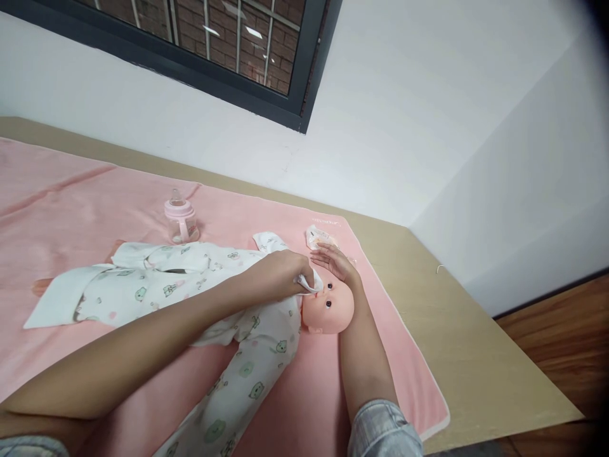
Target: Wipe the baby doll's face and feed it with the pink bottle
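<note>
A baby doll [333, 311] in a white printed outfit [223, 263] lies on its back, its head toward the right. My left hand [280, 274] is closed on a white wipe [311, 283], which touches the doll's face around the mouth. Behind the top of the doll's head rests my right hand [334, 260], fingers stretched out and holding nothing, with the wrist beside the head. Just beyond those fingers lies a small white plastic packet [318, 236], partly hidden by them.
A pink-capped baby bottle [181, 219] stands beside the doll's legs. Under everything is a pink blanket [380, 355] on a light wooden table [457, 355]. A white wall and a dark-framed window [304, 95] border the far side.
</note>
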Demonstrator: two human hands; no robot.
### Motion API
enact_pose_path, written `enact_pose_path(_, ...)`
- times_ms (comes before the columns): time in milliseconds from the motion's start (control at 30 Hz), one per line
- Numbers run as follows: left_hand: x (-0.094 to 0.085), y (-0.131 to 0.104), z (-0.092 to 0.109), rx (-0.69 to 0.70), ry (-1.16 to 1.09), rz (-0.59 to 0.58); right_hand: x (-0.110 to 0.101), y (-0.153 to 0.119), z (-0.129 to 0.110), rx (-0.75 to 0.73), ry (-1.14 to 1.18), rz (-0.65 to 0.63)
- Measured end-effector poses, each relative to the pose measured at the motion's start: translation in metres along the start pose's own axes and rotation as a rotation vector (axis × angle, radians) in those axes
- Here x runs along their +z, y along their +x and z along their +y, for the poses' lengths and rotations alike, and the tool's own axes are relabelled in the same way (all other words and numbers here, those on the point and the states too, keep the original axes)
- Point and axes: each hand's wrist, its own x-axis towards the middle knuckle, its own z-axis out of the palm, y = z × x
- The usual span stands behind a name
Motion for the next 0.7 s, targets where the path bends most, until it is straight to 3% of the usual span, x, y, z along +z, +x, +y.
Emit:
enact_pose_path(300,0.0,0.0,-0.001,-0.017,0.028,0.018,0.001,-0.001,0.003,-0.008,-0.035,0.027)
enact_pose_path(700,0.002,0.002,-0.004,-0.032,0.058,0.05,-0.009,0.008,0.008,-0.021,-0.023,-0.036)
